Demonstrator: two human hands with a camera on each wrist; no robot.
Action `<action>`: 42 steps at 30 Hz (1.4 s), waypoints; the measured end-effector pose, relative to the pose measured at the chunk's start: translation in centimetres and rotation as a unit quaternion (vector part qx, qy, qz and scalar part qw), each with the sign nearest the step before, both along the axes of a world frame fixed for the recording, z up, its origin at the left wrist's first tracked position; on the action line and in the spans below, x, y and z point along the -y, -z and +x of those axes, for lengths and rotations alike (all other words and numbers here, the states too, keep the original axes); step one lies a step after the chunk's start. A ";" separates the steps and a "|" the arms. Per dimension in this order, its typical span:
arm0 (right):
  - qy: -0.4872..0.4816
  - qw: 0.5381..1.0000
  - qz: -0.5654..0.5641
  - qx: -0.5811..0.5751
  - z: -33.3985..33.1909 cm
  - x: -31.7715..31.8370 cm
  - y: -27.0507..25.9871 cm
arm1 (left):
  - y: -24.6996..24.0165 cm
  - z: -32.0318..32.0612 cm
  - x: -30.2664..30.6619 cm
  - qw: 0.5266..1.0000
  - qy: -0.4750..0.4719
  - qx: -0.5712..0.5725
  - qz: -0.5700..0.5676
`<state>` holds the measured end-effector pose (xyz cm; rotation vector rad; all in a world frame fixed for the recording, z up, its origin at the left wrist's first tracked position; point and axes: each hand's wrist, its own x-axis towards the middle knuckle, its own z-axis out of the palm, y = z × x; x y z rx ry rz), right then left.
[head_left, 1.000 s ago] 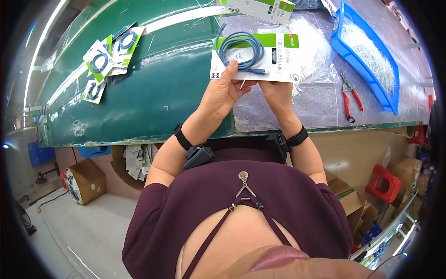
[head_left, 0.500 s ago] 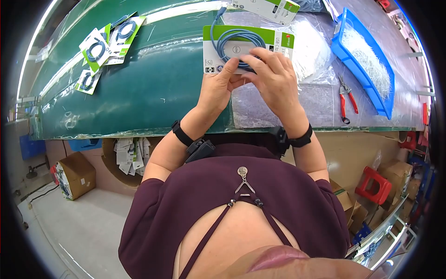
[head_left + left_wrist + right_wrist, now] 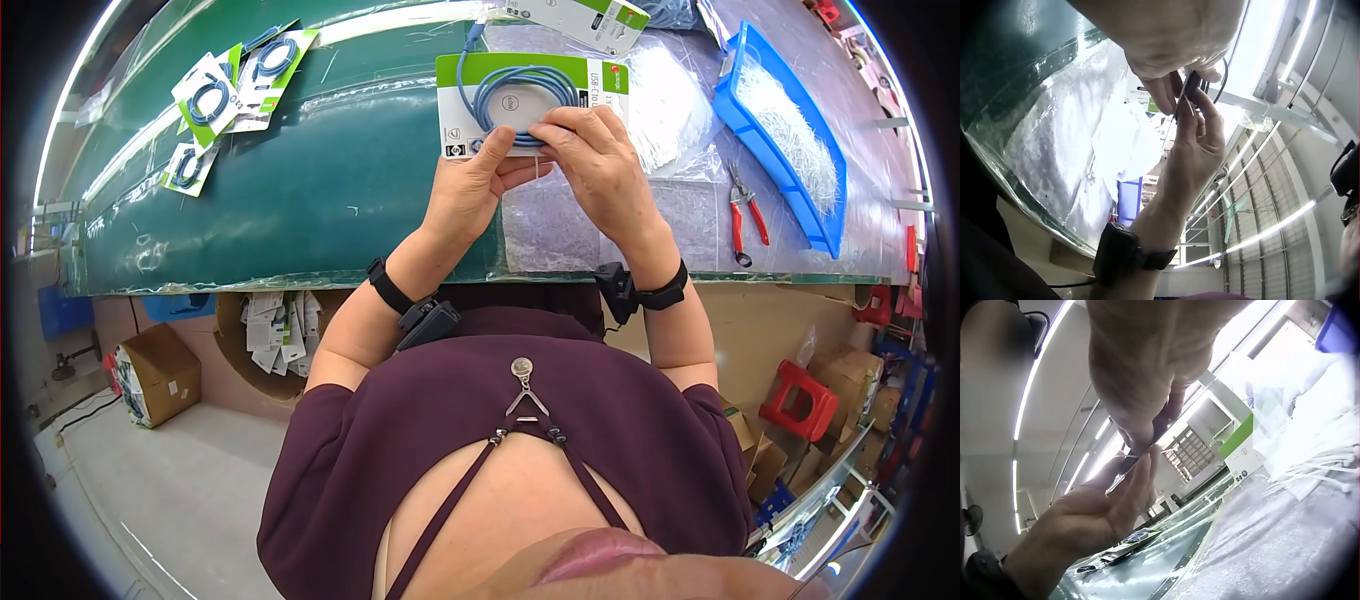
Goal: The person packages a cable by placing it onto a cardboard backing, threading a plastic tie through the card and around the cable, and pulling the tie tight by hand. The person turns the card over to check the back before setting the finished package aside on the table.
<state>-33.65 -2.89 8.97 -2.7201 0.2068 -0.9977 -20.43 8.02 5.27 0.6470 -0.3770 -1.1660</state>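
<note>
In the head view a blue USB-C cable [image 3: 530,73] lies coiled on a white and green cardboard package card [image 3: 455,112], one end reaching past the card's top edge. My left hand [image 3: 466,195] grips the card's lower edge, thumb over the bottom of the coil and fingers behind. With thumb and fingertips my right hand [image 3: 607,180] pinches the coil's lower right part, covering the connector there. A thin white tie strip [image 3: 537,168] hangs below the card between the hands. Both hands meet at the card in the left wrist view, where the pale strip [image 3: 1189,105] sticks out.
Several carded cables [image 3: 210,105] lie at left on the green table [image 3: 330,200]. Another card [image 3: 585,22] lies beyond the hands. At right are white ties [image 3: 660,110] on plastic, red-handled cutters [image 3: 748,215] and a blue tray [image 3: 770,150] of white strips.
My right hand has moved from the card's lower edge up onto its front and now pinches the coil, hiding the connector. The cable's upper end extends farther above the card.
</note>
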 end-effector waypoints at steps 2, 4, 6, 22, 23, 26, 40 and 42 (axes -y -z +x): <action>-0.001 1.000 0.013 0.018 0.0 -0.4 -0.2 | 0.0 -0.1 0.0 1.000 0.003 0.002 0.003; -0.003 0.999 0.018 0.027 -0.2 -0.7 -0.3 | 0.0 -0.3 -0.2 1.000 -0.015 0.010 0.018; 0.022 0.999 -0.010 0.044 -0.4 -0.9 -0.1 | -0.3 -0.5 -0.3 0.999 -0.025 0.016 0.022; 0.056 0.978 0.028 0.197 -0.1 -2.1 1.1 | -3.7 -0.7 -1.0 0.813 -0.182 0.552 -0.029; 0.062 0.971 0.059 0.225 0.0 -2.1 1.0 | -3.9 -0.5 -0.7 0.773 -0.211 0.592 -0.083; 0.059 0.970 0.097 0.216 0.0 -2.1 1.4 | -4.5 0.0 -0.2 0.675 -0.268 0.661 -0.189; 0.011 0.994 0.065 0.086 -1.2 -2.1 0.1 | -7.3 1.2 -1.2 0.597 -0.235 0.736 -0.213; 0.014 0.997 0.028 0.072 -1.5 -2.5 -0.1 | -7.5 1.3 -1.2 0.592 -0.236 0.739 -0.218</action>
